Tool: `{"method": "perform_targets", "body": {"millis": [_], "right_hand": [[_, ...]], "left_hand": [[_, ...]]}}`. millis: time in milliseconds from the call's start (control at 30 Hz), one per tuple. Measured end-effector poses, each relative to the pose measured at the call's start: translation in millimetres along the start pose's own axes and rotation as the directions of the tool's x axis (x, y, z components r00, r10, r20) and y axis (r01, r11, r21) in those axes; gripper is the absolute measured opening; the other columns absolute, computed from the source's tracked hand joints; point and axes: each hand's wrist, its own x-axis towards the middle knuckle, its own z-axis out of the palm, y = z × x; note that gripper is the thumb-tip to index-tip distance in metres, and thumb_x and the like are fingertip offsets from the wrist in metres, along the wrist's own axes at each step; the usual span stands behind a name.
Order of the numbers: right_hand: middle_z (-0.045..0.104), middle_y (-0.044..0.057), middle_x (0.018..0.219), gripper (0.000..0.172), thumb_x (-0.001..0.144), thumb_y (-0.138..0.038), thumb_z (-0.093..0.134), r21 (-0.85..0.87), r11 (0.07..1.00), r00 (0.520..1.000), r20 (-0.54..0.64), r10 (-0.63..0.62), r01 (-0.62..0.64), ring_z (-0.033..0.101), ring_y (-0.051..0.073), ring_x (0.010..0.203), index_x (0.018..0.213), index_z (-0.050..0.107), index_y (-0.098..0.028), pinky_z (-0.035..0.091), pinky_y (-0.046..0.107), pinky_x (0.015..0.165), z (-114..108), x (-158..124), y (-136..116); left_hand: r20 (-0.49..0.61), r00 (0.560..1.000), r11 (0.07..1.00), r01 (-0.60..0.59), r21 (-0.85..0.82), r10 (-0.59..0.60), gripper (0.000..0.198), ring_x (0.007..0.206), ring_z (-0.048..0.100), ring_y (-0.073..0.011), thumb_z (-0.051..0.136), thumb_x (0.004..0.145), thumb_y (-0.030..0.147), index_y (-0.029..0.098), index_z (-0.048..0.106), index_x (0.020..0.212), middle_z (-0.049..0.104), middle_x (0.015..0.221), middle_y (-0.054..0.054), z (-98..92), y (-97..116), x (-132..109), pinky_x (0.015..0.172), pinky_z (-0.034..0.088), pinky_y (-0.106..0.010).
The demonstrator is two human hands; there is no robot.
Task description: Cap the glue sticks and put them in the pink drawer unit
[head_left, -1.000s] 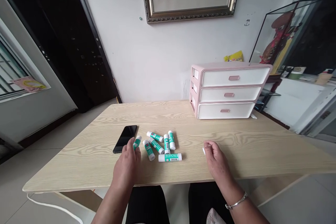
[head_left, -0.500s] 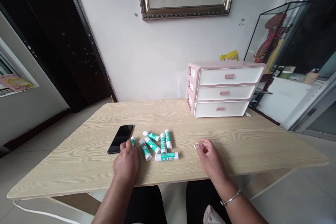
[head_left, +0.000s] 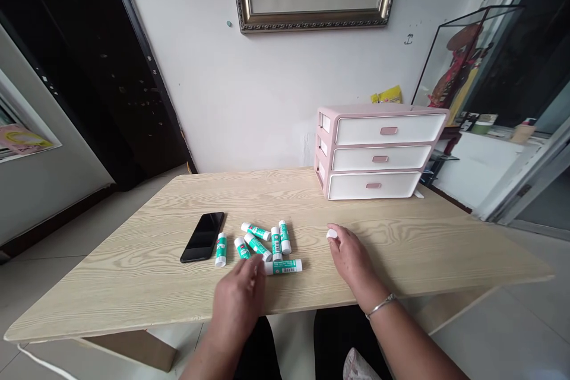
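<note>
My left hand [head_left: 240,294] is over the front of the table, fingers loosely bent and a little apart, holding nothing I can see. Its fingertips are at the left end of a lying glue stick [head_left: 285,266], and whether they touch it is unclear. Behind them lie several more green-and-white glue sticks, one [head_left: 257,246] slanting in the middle and one [head_left: 242,247] partly covered by the hand. A separate glue stick [head_left: 221,249] lies beside the black phone [head_left: 203,237]. My right hand [head_left: 351,258] pinches a small white round cap [head_left: 332,233] between thumb and fingers.
A pink and white drawer unit [head_left: 378,154] stands at the back right of the wooden table [head_left: 146,273], with a yellow packet [head_left: 387,95] behind its top. A framed picture [head_left: 312,24] hangs on the wall. The table's front edge is near my knees.
My left hand has let go of the glue stick by the phone and moved right and nearer to me, toward the other sticks. My right hand has shifted slightly left, still pinching the cap.
</note>
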Motion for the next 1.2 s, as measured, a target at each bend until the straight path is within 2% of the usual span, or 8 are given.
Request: {"method": "perform_targets", "body": {"millis": [133, 300, 600, 767, 933, 1033, 1133, 1200], "right_hand": [[0.073, 0.014, 0.123, 0.039, 0.095, -0.015, 0.046, -0.081, 0.996, 0.998, 0.055, -0.043, 0.047, 0.065, 0.029, 0.116, 0.128, 0.068, -0.015, 0.05, 0.043, 0.103, 2, 0, -5], [0.07, 0.013, 0.129, 0.04, 0.098, -0.018, 0.046, -0.112, 0.992, 0.997, 0.055, -0.06, 0.066, 0.062, 0.03, 0.12, 0.133, 0.064, -0.015, 0.048, 0.044, 0.106, 3, -5, -4], [0.07, 0.014, 0.123, 0.036, 0.101, -0.028, 0.045, -0.039, 0.999, 0.999, -0.051, 0.013, -0.015, 0.062, 0.029, 0.116, 0.128, 0.065, -0.014, 0.049, 0.044, 0.102, 5, -10, 5], [0.071, 0.011, 0.119, 0.031, 0.098, -0.031, 0.048, 0.095, 0.995, 0.987, -0.163, 0.007, 0.009, 0.064, 0.027, 0.111, 0.12, 0.067, -0.019, 0.051, 0.043, 0.099, 2, -14, 9], [0.075, 0.01, 0.109, 0.028, 0.099, -0.039, 0.051, 0.291, 0.957, 0.96, -0.266, 0.09, -0.009, 0.068, 0.024, 0.097, 0.11, 0.069, -0.02, 0.053, 0.039, 0.089, -9, -35, -5], [0.075, 0.008, 0.099, 0.031, 0.1, -0.045, 0.052, 0.469, 0.883, 0.978, -0.171, 0.122, -0.028, 0.069, 0.022, 0.086, 0.108, 0.068, -0.021, 0.054, 0.032, 0.078, -14, -56, -26], [0.072, 0.004, 0.084, 0.033, 0.102, -0.047, 0.048, 0.558, 0.827, 0.998, 0.062, 0.033, -0.062, 0.066, 0.018, 0.075, 0.111, 0.067, -0.021, 0.051, 0.027, 0.067, -18, -74, -50], [0.067, 0.0, 0.075, 0.033, 0.105, -0.047, 0.045, 0.544, 0.836, 0.972, 0.229, -0.061, -0.075, 0.061, 0.016, 0.068, 0.106, 0.066, -0.023, 0.046, 0.026, 0.064, -22, -81, -62]], "left_hand": [[0.171, 0.984, 0.994, -0.06, 0.086, 0.045, 0.048, 0.084, 0.076, -0.0228, 0.041, 0.105, 0.038, 0.031, 0.047, 0.152, 0.078, 0.107, -0.009, 4.2, 41, -5, 0.07, 0.051, -0.029], [0.258, 0.966, 0.982, -0.046, 0.182, -0.002, 0.048, 0.075, 0.076, -0.0277, 0.036, 0.106, 0.042, 0.025, 0.052, 0.147, 0.079, 0.095, -0.011, -5.7, 64, 4, 0.061, 0.048, -0.031], [0.29, 0.953, 0.987, 0.039, 0.154, -0.083, 0.038, 0.086, 0.076, -0.0294, 0.034, 0.106, 0.042, 0.024, 0.066, 0.109, 0.078, 0.096, -0.01, -20.8, 65, -3, 0.068, 0.047, -0.033], [0.332, 0.93, 0.987, 0.134, 0.093, -0.157, 0.026, 0.089, 0.074, -0.0255, 0.045, 0.099, 0.029, 0.024, 0.067, 0.111, 0.079, 0.096, -0.007, -34.7, 60, -13, 0.068, 0.042, -0.029], [0.267, 0.951, 0.977, 0.191, -0.099, -0.158, 0.032, 0.088, 0.074, -0.0202, 0.048, 0.096, 0.026, 0.029, 0.068, 0.121, 0.078, 0.104, -0.004, -31.8, 42, -31, 0.074, 0.045, -0.026], [0.294, 0.954, 0.956, 0.14, -0.258, -0.061, 0.034, 0.085, 0.072, -0.0166, 0.047, 0.097, 0.028, 0.03, 0.067, 0.124, 0.077, 0.106, -0.003, -32.8, 39, -41, 0.074, 0.047, -0.023], [0.295, 0.953, 0.925, 0.049, -0.376, 0.07, 0.031, 0.072, 0.066, -0.0144, 0.047, 0.097, 0.027, 0.027, 0.062, 0.124, 0.073, 0.09, -0.001, -41.6, 47, -48, 0.067, 0.046, -0.022], [0.282, 0.948, 0.904, -0.014, -0.428, 0.148, 0.023, 0.067, 0.061, -0.0135, 0.047, 0.096, 0.025, 0.025, 0.06, 0.116, 0.069, 0.082, 0.001, -48.1, 53, -50, 0.064, 0.044, -0.021]]}}
